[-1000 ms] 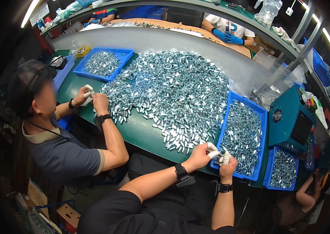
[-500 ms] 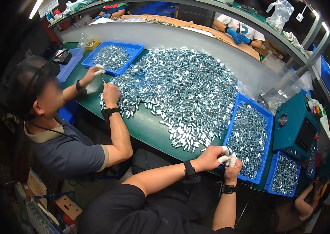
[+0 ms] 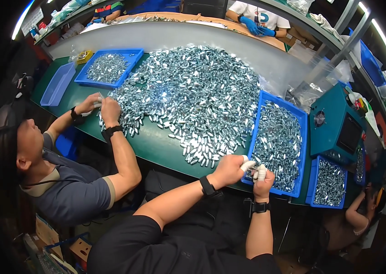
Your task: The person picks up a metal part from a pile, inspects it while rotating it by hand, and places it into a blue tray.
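My left hand point(image 3: 229, 170) and my right hand point(image 3: 263, 183) are close together above the near left corner of a long blue tray point(image 3: 302, 155). White covers wrap several of my fingertips. The left fingers pinch a small silvery metal part, partly hidden by the fingertips. My right fingers are bent and pressed together beside it; what they hold is too small to make out. The tray is filled with small shiny metal parts point(image 3: 277, 137). A large heap of similar elongated parts point(image 3: 202, 100) spreads over the green table point(image 3: 156, 148) to the left.
A co-worker point(image 3: 72, 182) sits on my left, hands together at the heap's edge. Another blue tray of parts point(image 3: 106, 68) and an oblong bin point(image 3: 59, 85) lie beyond. On the right are a teal machine point(image 3: 336, 123) and a smaller blue tray point(image 3: 330, 182). Gloved hands point(image 3: 257, 27) show behind the partition.
The whole view has shifted, so things sit further left and higher. The co-worker's hands have come together and their head has tilted up. My hands stay close together at the tray's near end.
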`<state>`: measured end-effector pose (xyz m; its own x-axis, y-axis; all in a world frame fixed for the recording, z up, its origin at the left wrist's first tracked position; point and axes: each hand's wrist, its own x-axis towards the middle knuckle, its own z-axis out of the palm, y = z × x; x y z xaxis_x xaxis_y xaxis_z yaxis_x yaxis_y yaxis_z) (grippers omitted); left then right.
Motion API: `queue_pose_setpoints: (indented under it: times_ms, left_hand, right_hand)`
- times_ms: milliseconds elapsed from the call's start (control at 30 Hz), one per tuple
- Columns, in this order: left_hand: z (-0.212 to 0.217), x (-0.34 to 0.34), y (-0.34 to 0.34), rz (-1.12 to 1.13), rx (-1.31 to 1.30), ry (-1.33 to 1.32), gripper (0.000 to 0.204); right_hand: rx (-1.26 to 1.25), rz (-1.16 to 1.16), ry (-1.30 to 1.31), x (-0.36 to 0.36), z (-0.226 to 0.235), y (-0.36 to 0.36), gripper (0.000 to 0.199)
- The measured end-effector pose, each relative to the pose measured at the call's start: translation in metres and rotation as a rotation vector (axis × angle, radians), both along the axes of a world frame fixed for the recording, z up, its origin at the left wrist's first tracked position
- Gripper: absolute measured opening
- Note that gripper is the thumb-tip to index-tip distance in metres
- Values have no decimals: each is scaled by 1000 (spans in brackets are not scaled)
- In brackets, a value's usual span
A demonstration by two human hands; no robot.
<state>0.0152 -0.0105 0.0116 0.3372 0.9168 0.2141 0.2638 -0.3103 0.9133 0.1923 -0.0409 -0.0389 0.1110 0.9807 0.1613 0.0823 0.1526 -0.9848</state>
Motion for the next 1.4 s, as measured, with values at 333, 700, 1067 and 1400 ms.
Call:
queue_pose_setpoints:
  times_ms: [333, 700, 1067, 1400]
  left_hand:
    - [-20, 0, 21, -9, -13, -184, 23]
    - [-53, -71, 44, 442, 218, 614, 23]
    - [-20, -41, 13, 82, -104, -145, 17]
    - [-24, -30, 2, -197, 79, -98, 17]
  right_hand:
    - [36, -157, 326, 1, -4, 3, 43]
    - [3, -100, 211, -2, -2, 5, 41]
    - [-12, -104, 106, -1, -7, 2, 43]
    - [6, -29, 21, -3, -4, 0, 45]
